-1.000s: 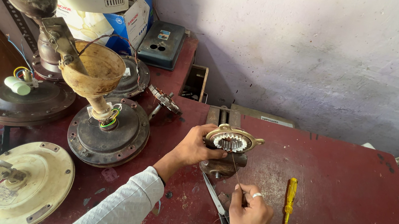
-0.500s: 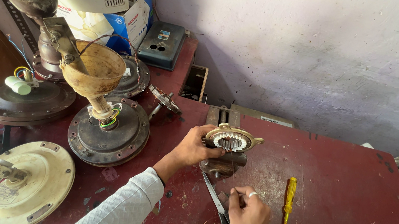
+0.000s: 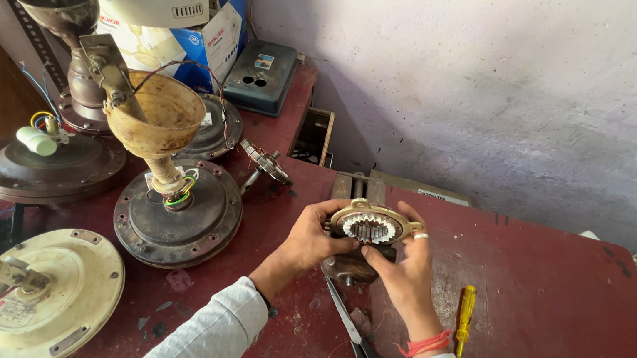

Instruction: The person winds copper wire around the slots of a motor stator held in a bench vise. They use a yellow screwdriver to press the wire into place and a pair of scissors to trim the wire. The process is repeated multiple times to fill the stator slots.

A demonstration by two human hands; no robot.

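Holding a round, toothed motor core (image 3: 369,227) flat between both hands, the person keeps its open face tilted up toward the camera, so its axis runs roughly vertical above a red table (image 3: 563,342). The left hand (image 3: 309,241) grips its left rim and the right hand (image 3: 401,271) its right, steadying it over a small vise (image 3: 347,269). Scissors (image 3: 360,349) and a yellow screwdriver (image 3: 465,317) lie nearby; ceiling fan motors (image 3: 179,213) sit to the left.

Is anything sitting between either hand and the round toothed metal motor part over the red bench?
Nothing visible. The left hand and right hand both grip the round toothed metal motor part directly, fingers on its rim. The red-handled scissors and yellow-handled screwdriver lie apart on the red bench.
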